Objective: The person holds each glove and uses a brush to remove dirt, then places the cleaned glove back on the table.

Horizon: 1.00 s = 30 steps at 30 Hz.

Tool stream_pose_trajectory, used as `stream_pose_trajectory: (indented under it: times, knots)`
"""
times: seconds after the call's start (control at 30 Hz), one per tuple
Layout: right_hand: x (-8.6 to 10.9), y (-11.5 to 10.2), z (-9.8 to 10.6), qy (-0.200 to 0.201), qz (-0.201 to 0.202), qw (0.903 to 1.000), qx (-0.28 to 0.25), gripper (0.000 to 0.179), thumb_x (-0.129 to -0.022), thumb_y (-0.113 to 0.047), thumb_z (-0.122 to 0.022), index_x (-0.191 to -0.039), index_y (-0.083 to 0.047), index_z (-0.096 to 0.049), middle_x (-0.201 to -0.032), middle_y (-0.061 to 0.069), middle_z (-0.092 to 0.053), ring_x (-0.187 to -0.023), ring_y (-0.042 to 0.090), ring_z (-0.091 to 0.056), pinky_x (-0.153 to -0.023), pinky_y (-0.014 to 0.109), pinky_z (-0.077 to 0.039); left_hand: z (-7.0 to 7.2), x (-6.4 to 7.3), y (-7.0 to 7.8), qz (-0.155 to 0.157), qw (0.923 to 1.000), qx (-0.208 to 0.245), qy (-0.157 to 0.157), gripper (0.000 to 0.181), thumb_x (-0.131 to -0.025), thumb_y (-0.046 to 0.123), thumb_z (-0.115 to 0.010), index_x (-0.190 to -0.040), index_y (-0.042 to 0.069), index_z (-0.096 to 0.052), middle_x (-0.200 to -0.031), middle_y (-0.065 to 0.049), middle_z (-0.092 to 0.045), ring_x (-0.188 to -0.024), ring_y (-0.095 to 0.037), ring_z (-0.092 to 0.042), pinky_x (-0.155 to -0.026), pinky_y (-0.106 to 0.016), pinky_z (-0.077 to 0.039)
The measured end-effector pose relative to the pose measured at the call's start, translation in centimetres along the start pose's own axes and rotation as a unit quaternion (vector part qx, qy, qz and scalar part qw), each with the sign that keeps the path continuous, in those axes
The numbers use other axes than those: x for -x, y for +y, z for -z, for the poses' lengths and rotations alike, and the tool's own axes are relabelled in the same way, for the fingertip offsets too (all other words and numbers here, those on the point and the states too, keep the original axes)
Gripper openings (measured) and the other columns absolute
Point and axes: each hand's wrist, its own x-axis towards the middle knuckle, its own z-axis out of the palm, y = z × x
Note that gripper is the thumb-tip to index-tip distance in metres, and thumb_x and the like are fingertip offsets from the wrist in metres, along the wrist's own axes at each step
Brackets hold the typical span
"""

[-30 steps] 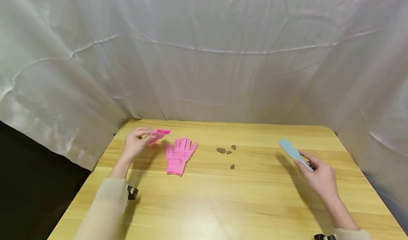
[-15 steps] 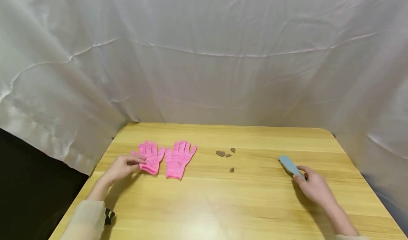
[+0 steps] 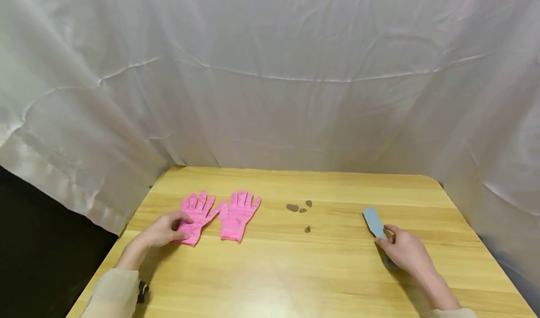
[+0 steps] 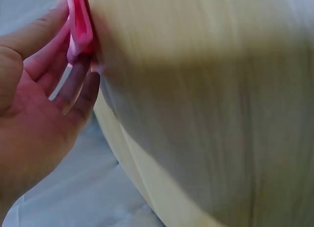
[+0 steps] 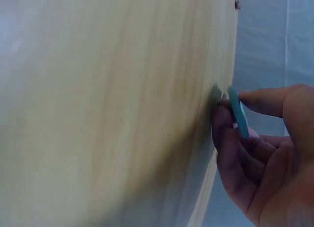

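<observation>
Two pink knit gloves lie on the table's left part, fingers toward the back. At the left glove (image 3: 198, 216) my left hand (image 3: 160, 230) pinches the cuff side; the left wrist view shows the folded pink cuff (image 4: 81, 28) between thumb and fingers. The right glove (image 3: 237, 218) lies flat beside it, a darker spot on its palm, its edge meeting the left glove's thumb. Over on the right, my right hand (image 3: 407, 252) grips a light blue brush (image 3: 373, 222) by its middle, bristle side down. Whether the brush touches the wood cannot be told.
Several small brown lumps (image 3: 292, 207) are scattered mid-table between the gloves and the brush. The wooden table (image 3: 270, 271) has grey-white curtains (image 3: 295, 121) behind it and at both sides. A black area (image 3: 46, 247) shows beyond the left edge.
The left glove, first held up folded at the back left, was laid down spread and then shifted nearer and turned. My right hand lowered the brush and moved slightly left, nearer the person.
</observation>
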Motion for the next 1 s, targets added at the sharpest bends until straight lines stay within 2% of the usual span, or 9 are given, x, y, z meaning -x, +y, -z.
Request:
stream_pose_trajectory:
  times: [0.07, 0.2, 0.4, 0.57, 0.7, 0.83, 1.0]
  knots:
    - [-0.02, -0.16, 0.03, 0.002, -0.005, 1.0000, 0.001, 0.064, -0.100, -0.032, -0.065, -0.142, 0.013, -0.050, -0.082, 0.001, -0.064, -0.066, 0.017, -0.053, -0.055, 0.033, -0.042, -0.12, -0.14, 0.17, 0.002, 0.9998, -0.020, 0.009, 0.032, -0.081, 0.010, -0.088, -0.110, 0.008, -0.073, -0.124, -0.018, -0.067, -0.117, -0.042, -0.053, -0.099, -0.054, -0.044]
    - [-0.14, -0.39, 0.12, 0.010, -0.006, 0.9999, 0.004, 0.061, -0.099, -0.030, -0.067, -0.141, 0.011, -0.053, -0.084, 0.001, -0.065, -0.067, 0.017, -0.054, -0.055, 0.032, -0.042, -0.32, -0.24, 0.52, 0.011, 0.9987, -0.045, 0.020, 0.035, -0.079, 0.017, -0.090, -0.110, 0.011, -0.075, -0.125, -0.018, -0.067, -0.110, -0.039, -0.046, -0.088, -0.046, -0.040]
    - [-0.34, -0.19, 0.06, 0.017, 0.006, 0.9998, 0.001, 0.061, -0.097, -0.027, -0.070, -0.137, 0.016, -0.053, -0.081, 0.001, -0.065, -0.070, 0.017, -0.056, -0.059, 0.032, -0.046, -0.75, -0.46, 0.53, 0.013, 0.9997, -0.016, 0.014, 0.034, -0.083, 0.021, -0.089, -0.110, 0.009, -0.074, -0.115, -0.011, -0.065, -0.104, -0.030, -0.054, -0.089, -0.041, -0.045]
    - [-0.32, -0.01, -0.03, 0.017, 0.005, 0.9998, -0.001, 0.063, -0.097, -0.029, -0.071, -0.137, 0.016, -0.052, -0.081, 0.002, -0.064, -0.071, 0.018, -0.056, -0.060, 0.033, -0.047, -0.94, -0.49, 0.16, 0.018, 0.9996, 0.001, 0.021, 0.036, -0.083, 0.017, -0.088, -0.113, 0.005, -0.072, -0.113, -0.012, -0.061, -0.099, -0.028, -0.051, -0.084, -0.039, -0.045]
    - [-0.12, -0.01, -0.02, 0.008, 0.001, 1.0000, 0.000, 0.064, -0.097, -0.032, -0.071, -0.137, 0.015, -0.053, -0.081, 0.002, -0.062, -0.070, 0.018, -0.056, -0.059, 0.033, -0.047, -0.86, -0.41, 0.04, 0.006, 0.9997, 0.008, 0.022, 0.037, -0.082, 0.016, -0.089, -0.113, 0.006, -0.072, -0.119, -0.014, -0.061, -0.108, -0.032, -0.055, -0.093, -0.045, -0.049]
    - [0.10, -0.13, 0.04, -0.007, -0.005, 1.0000, -0.004, 0.067, -0.098, -0.035, -0.071, -0.139, 0.014, -0.052, -0.082, 0.002, -0.063, -0.070, 0.017, -0.056, -0.058, 0.033, -0.047, -0.69, -0.22, 0.03, -0.007, 0.9998, 0.001, 0.020, 0.037, -0.080, 0.015, -0.090, -0.111, 0.008, -0.073, -0.122, -0.013, -0.063, -0.118, -0.039, -0.058, -0.102, -0.050, -0.049]
    - [0.17, -0.22, 0.26, -0.025, -0.016, 0.9995, -0.012, 0.075, -0.099, -0.043, -0.067, -0.142, 0.015, -0.048, -0.088, 0.005, -0.066, -0.072, 0.018, -0.058, -0.059, 0.032, -0.048, -0.60, -0.16, 0.14, -0.013, 0.9995, -0.008, 0.026, 0.037, -0.079, 0.015, -0.091, -0.110, 0.008, -0.073, -0.121, -0.013, -0.065, -0.119, -0.041, -0.058, -0.104, -0.053, -0.048]
